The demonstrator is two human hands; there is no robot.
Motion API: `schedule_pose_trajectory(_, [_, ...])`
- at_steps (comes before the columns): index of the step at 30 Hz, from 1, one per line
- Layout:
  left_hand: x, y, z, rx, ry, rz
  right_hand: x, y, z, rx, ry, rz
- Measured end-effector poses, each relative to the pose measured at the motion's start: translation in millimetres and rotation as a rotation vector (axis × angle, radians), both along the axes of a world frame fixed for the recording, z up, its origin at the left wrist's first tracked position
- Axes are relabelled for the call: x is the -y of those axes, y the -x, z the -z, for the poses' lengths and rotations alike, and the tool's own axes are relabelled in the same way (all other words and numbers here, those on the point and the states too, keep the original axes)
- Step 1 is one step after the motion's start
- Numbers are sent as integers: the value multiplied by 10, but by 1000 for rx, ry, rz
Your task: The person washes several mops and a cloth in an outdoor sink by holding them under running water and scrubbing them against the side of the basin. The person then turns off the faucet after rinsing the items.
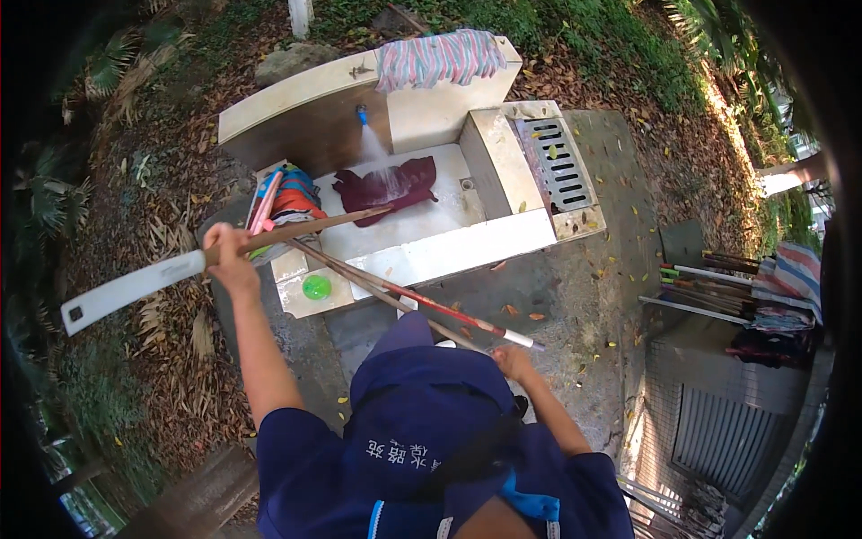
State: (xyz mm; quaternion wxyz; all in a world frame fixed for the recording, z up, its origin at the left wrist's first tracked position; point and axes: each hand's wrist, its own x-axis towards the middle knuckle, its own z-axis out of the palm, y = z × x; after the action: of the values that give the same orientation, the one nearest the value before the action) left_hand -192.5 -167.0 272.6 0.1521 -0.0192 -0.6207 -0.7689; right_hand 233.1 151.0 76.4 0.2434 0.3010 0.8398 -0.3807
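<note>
My left hand (pixel 229 259) grips a wooden pole (pixel 303 232) near its white plastic end sleeve (pixel 138 286). The pole slants over the tiled basin (pixel 438 239), and its far end meets a wet maroon cloth (pixel 387 185). Water from a blue-tipped tap (pixel 362 116) sprays onto that cloth. On the near side, my right hand (pixel 515 364) is curled low beside my body. A thinner brown pole (pixel 384 296) runs up to its fingers; whether they hold it is unclear. Just beyond lies a red pole (pixel 465 316) with a white end.
Bundled colourful cloths (pixel 293 195) and a pink handle (pixel 267 195) rest at the basin's left. A green round object (pixel 316 287) sits on the ledge. Striped cloth (pixel 441 57) drapes the back wall. A slotted drain grate (pixel 557 162) lies right; more poles (pixel 707 293) stand farther right.
</note>
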Motion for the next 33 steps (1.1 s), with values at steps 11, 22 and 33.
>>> schedule_pose_trajectory(11, [548, 874, -4, -31, -192, 170, 114, -764, -86, 799, 689, 559])
schedule_pose_trajectory(22, [-1135, 1602, -338, -18, 129, 124, -515, -108, -248, 303, 13, -156])
schedule_pose_trajectory(33, [-3728, -619, 1029, -170, 618, 1255, -1417, 2002, -3633, -1557, -23, 456])
